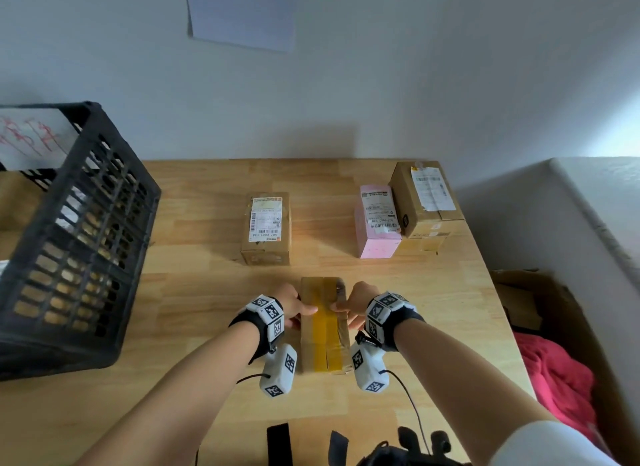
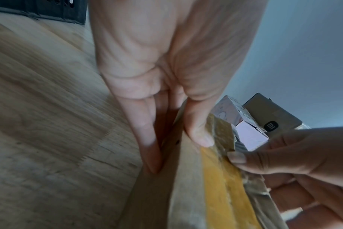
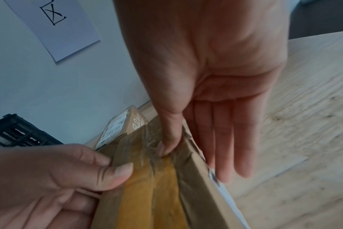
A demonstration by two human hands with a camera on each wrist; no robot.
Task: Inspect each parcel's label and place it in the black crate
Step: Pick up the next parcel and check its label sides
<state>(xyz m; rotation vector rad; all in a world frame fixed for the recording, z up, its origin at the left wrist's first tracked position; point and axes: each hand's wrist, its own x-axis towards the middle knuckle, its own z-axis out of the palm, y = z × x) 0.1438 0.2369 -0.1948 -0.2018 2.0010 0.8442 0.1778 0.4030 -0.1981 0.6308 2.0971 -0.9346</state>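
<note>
A long brown parcel (image 1: 325, 327) with yellow tape down its top lies lengthwise on the wooden table (image 1: 207, 292), between my two hands. My left hand (image 1: 303, 315) grips its left edge, with the thumb (image 2: 200, 134) on top and the fingers (image 2: 147, 139) along the side. My right hand (image 1: 346, 313) grips the right edge the same way, thumb (image 3: 168, 144) on the tape and fingers (image 3: 225, 155) straight down the side. A white strip (image 3: 231, 201) shows on the parcel's right face. The black crate (image 1: 69, 240) stands at the table's left.
Three more parcels stand further back: a brown box with a label (image 1: 266, 228), a pink box (image 1: 379, 221) and a bigger brown box (image 1: 426, 198). Beside the table on the right is an open carton with red cloth (image 1: 554, 372). Black straps (image 1: 278, 445) lie at the near edge.
</note>
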